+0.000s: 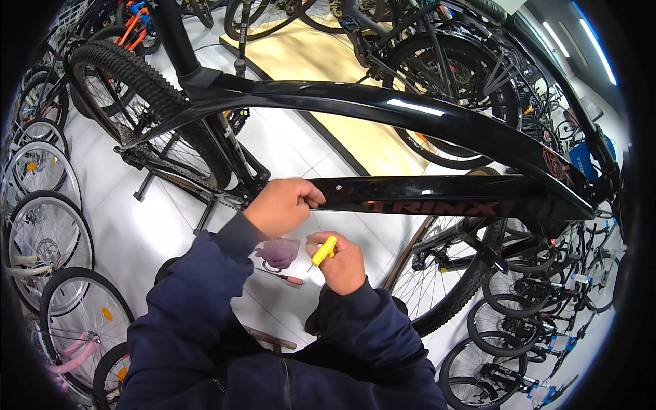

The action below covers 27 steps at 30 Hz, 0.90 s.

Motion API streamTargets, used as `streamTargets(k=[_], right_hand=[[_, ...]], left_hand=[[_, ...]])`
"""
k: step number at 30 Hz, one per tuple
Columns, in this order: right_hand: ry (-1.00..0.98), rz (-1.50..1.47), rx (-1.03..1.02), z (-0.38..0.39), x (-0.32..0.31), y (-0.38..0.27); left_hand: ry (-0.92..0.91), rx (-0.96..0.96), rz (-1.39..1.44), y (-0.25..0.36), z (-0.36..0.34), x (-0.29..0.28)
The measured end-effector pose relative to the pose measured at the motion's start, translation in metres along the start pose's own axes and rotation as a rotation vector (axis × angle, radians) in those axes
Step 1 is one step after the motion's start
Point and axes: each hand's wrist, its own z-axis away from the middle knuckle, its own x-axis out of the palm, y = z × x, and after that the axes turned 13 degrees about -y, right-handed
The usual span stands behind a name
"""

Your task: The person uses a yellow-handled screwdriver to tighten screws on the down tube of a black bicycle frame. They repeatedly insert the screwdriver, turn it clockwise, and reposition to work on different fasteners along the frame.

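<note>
A black bicycle frame stretches across in front of me, its lower tube (437,195) nearest my hands. My left hand (281,205) is closed at the left part of this tube, fingers curled and fingertips against it or just in front. Whatever they may pinch is too small to make out. A small silvery bolt (338,187) shows on the tube, right of those fingers. Lower and to the right, my right hand (342,265) is wrapped round a yellow-handled tool (324,251) with a thin metal tip pointing down and left, away from the frame.
On the white tiled floor lie a crumpled purple rag (279,253) and a screwdriver (292,279) with a reddish handle. The bicycle's rear wheel (147,89) stands far left, its front wheel (444,307) at right. Loose wheels (48,229) line the left; more bicycles (451,75) crowd behind.
</note>
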Motion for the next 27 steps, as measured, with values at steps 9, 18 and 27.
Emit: streamTargets(k=[9, 18, 27], right_hand=[[-0.059, 0.187, -0.015, -0.004, 0.001, 0.015], [-0.051, 0.061, -0.196, -0.005, 0.003, 0.015], [-0.114, 0.212, -0.134, -0.005, -0.001, 0.01]], left_hand=[[-0.173, 0.133, -0.323, 0.02, 0.027, 0.014], [0.297, 0.051, 0.732, 0.008, 0.031, -0.041], [0.478, 0.167, 0.826, 0.006, 0.011, -0.041]])
